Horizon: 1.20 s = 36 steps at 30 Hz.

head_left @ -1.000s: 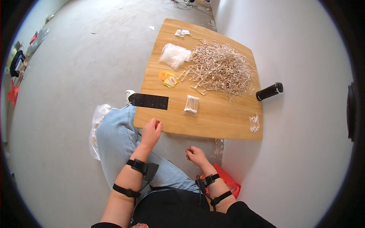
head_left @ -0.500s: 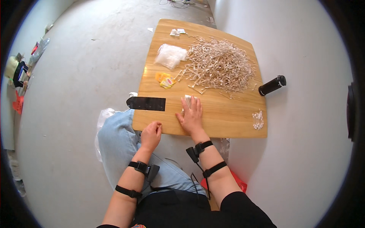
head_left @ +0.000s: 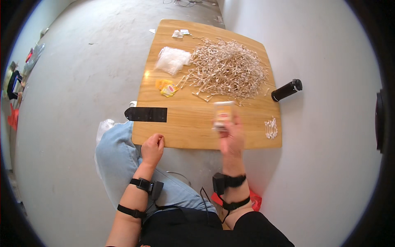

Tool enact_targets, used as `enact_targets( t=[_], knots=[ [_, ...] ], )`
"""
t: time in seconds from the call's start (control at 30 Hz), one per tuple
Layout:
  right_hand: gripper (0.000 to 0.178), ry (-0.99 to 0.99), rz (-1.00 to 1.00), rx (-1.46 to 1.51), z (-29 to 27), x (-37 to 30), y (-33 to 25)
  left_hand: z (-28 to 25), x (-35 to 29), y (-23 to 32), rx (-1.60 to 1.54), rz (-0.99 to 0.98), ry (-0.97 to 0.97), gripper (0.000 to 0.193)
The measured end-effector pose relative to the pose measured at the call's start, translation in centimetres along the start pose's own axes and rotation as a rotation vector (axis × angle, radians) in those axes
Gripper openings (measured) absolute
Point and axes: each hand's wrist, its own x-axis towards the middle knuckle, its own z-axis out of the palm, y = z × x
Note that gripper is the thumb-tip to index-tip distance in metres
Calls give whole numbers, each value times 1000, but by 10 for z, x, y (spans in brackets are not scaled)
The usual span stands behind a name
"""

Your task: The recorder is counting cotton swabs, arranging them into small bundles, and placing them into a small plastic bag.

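Observation:
My right hand [head_left: 233, 138] is raised over the near part of the table, its fingers closed round a small packet of cotton swabs [head_left: 223, 116]. The packet is held upright and shows a yellow-and-white label, somewhat blurred. At the table's near left edge rests my left hand [head_left: 152, 149], fingers curled in; whatever may be inside them is hidden. Beyond my right hand spreads a big heap of loose cotton swabs [head_left: 230, 68]. A small group of white swabs [head_left: 271, 128] lies to the right of that hand.
Yellow label cards [head_left: 167, 88] and a stack of clear plastic bags [head_left: 173, 60] lie left of the heap. A black strap-like piece [head_left: 146, 114] crosses the table's left edge. Small white packets [head_left: 180, 33] lie at the back, and a black bottle [head_left: 286, 90] is beside the right edge.
My right hand was spread flat over white sticks on the table; now it is raised, further right, gripping the packet with its label showing. My left hand stays curled at the edge.

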Motion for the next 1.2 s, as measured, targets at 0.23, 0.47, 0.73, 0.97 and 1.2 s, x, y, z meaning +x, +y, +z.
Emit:
enact_targets(
  t=[0.23, 0.47, 0.73, 0.97, 1.2],
  knots=[
    [50, 233, -1205, -1079, 38, -17, -89, 3, 1, -2, 27, 23, 0, 8],
    [35, -460, -566, -1466, -47, -26, 46, 4, 0, -2, -34, 39, -30, 7],
    [32, -127, -340, -1320, -33, 15, 84, 0, 0, -3, -23, 22, -53, 8],
    [39, 52, -379, -1640, -7, 68, 100, 3, -1, 3, -44, 23, -43, 7],
    [24, 4, -617, -1124, 31, 35, 44, 3, -4, -6, -31, 43, -4, 8]
  ],
)
